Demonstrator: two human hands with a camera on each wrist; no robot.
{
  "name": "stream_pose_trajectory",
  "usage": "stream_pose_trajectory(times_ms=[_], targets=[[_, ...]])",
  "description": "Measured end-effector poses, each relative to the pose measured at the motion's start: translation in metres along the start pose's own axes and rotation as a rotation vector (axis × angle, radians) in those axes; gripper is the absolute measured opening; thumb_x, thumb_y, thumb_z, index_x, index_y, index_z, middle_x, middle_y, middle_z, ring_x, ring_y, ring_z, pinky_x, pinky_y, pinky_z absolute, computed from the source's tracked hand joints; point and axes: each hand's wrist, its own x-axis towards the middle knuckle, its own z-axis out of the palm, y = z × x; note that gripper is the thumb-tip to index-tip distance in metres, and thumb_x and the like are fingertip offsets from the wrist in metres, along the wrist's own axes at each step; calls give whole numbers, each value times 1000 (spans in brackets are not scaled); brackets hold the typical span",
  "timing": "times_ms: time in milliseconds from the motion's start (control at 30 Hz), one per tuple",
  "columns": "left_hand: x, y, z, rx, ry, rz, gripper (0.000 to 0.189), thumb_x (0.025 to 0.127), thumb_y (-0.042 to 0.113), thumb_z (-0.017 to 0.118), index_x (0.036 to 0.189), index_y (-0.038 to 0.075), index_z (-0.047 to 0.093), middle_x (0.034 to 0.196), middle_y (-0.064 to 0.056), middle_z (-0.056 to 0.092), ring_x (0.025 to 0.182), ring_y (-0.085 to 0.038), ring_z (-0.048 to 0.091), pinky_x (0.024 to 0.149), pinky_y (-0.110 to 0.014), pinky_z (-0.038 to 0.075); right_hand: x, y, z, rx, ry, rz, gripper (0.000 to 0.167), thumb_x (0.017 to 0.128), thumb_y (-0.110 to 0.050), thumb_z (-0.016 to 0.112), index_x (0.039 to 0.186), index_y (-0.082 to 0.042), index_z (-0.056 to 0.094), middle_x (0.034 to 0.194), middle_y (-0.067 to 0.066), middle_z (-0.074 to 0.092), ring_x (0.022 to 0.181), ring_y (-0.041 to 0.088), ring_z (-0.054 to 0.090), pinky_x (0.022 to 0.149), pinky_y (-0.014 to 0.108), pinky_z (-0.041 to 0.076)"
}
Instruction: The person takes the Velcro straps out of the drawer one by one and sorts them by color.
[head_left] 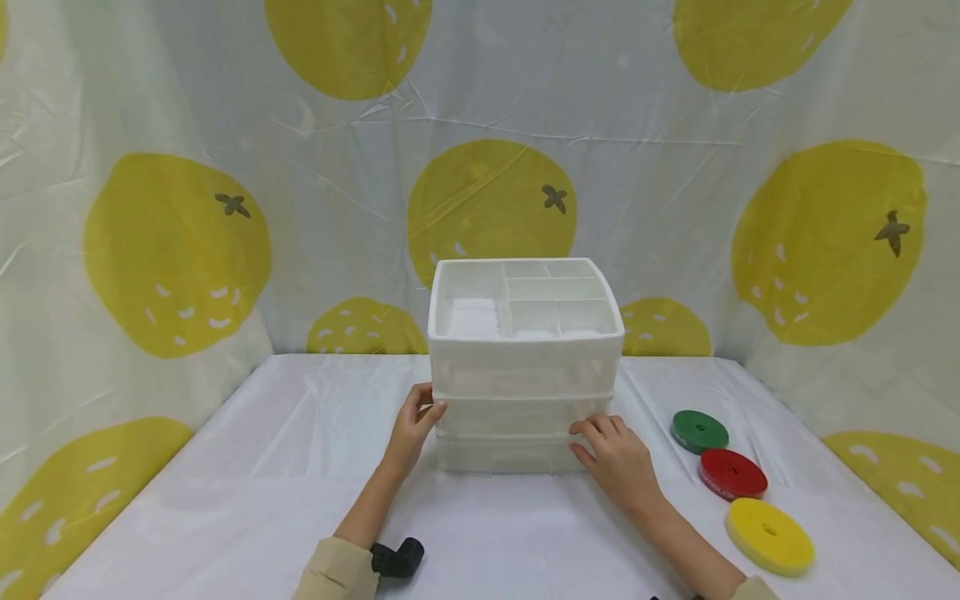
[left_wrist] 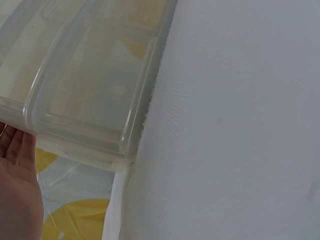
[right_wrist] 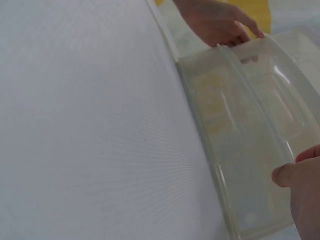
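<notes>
A white plastic drawer organizer (head_left: 521,367) stands upright on the table, with a divided open top and three stacked translucent drawers. My left hand (head_left: 407,433) holds its left side, thumb at the front corner and fingers along the side wall. At the lower right front, my right hand (head_left: 621,460) pinches the edge between the middle drawer (head_left: 510,418) and the bottom drawer (head_left: 502,457). In the right wrist view, the thumb and a finger of the right hand (right_wrist: 307,192) meet at that rim. The drawers look closed; both wrist views show their fronts at an angle.
To the right on the white-covered table (head_left: 225,517) lie a green roll (head_left: 693,435), a red roll (head_left: 738,478) and a yellow roll (head_left: 765,546), running from back to front. A lemon-print curtain (head_left: 337,200) surrounds the table behind and at both sides.
</notes>
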Motion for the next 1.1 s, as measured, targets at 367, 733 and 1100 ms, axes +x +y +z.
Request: stream_pose_trajectory(times_ms=[367, 733, 1100], targets=[[1, -1, 1, 3, 8, 18, 32, 90, 9, 50, 119, -3, 45, 106, -14, 52, 91, -1, 51, 84, -19, 42, 0, 2, 0, 10, 1, 15, 35, 55, -13, 82, 82, -14, 61, 78, 0, 55, 70, 21, 54, 53, 28, 47], [8, -29, -1, -12, 24, 42, 32, 90, 9, 52, 120, 0, 45, 105, -9, 52, 92, -2, 50, 84, -20, 43, -3, 3, 4, 12, -23, 14, 36, 55, -12, 82, 83, -15, 59, 78, 0, 55, 69, 20, 53, 54, 28, 45], [11, -29, -6, 21, 1, 81, 34, 89, 10, 54, 120, 0, 44, 106, -9, 53, 94, -2, 49, 85, -20, 42, 1, 11, -6, 131, -14, 48, 5, 78, -20, 65, 79, -15, 63, 77, -3, 60, 66, 14, 54, 55, 26, 46]])
